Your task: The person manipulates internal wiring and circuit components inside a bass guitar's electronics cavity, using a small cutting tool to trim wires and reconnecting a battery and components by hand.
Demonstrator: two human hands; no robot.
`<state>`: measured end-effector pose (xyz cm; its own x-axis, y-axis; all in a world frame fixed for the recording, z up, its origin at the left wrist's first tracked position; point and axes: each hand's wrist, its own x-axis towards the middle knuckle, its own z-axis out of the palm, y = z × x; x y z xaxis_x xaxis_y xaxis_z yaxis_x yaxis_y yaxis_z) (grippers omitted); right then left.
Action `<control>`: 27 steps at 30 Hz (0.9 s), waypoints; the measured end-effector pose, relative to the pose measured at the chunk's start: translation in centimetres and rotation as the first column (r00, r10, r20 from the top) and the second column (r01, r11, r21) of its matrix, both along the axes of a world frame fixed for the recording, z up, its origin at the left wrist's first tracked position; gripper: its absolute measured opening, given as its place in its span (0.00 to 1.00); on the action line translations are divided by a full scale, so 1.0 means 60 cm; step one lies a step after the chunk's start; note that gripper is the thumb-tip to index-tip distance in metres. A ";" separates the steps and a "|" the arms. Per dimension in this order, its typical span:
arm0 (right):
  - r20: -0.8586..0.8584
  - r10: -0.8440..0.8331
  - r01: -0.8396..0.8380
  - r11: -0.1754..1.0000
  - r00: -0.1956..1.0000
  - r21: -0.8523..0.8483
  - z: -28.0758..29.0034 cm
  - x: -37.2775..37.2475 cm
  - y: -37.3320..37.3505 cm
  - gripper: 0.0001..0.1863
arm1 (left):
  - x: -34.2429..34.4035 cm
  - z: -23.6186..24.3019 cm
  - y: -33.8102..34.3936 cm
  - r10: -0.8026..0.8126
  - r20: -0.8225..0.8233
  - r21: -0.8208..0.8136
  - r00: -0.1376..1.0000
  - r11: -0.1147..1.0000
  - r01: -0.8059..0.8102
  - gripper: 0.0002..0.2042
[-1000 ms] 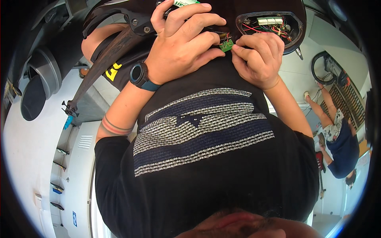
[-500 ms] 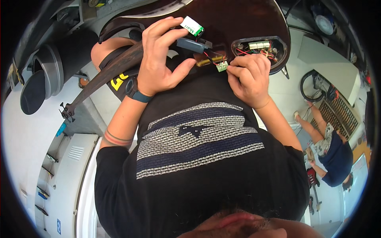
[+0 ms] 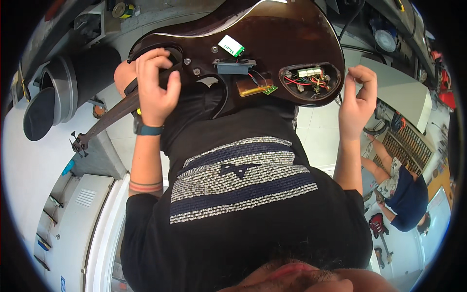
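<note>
A dark brown electric bass point(image 3: 277, 39) lies back side up across my lap, its neck point(image 3: 109, 119) reaching toward the left. On its back rests a white and green block battery point(image 3: 230, 46), just above a grey battery box point(image 3: 232, 68). Wires run from the box to a small green circuit board point(image 3: 270, 90) lying near the body's lower edge. An uncovered control cavity point(image 3: 283, 74) shows coloured wires and white connectors point(image 3: 309, 72). My left hand point(image 3: 158, 86), fingers loosely bent and empty, is by the neck joint. Beside the body's right edge, my right hand point(image 3: 359, 100) is empty, thumb and fingers apart.
A grey cylindrical bin point(image 3: 57, 92) is at the left. Another person point(image 3: 408, 194) is at the right, near a red guitar point(image 3: 377, 225) and a slatted rack point(image 3: 408, 146). A pale cabinet point(image 3: 404, 90) stands beyond my right hand.
My left hand has let go of the battery and moved left. My right hand has released the circuit board and moved right, off the body. The bass has shifted slightly.
</note>
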<state>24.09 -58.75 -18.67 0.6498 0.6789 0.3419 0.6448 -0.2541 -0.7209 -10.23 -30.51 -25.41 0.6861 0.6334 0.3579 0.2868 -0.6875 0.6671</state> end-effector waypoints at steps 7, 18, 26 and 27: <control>-0.528 -0.362 0.422 0.906 0.768 -0.008 -0.104 0.102 -0.080 0.07 | -0.010 0.004 0.005 -0.152 -0.519 -0.081 0.841 0.988 0.129 0.34; -0.840 -0.174 0.145 0.983 0.514 -0.115 -0.111 -0.086 -0.203 0.11 | 0.013 -0.018 -0.015 -0.047 -0.529 -0.028 0.847 0.999 0.038 0.26; -0.854 0.406 0.543 0.819 -0.324 0.184 -0.259 -0.038 -0.128 0.30 | 0.009 -0.037 -0.018 -0.049 -0.476 -0.024 0.878 0.999 0.043 0.31; -0.769 0.523 0.512 0.804 -0.367 0.303 -0.275 -0.029 -0.133 0.32 | 0.018 -0.037 -0.014 -0.048 -0.470 -0.020 0.881 0.999 0.043 0.31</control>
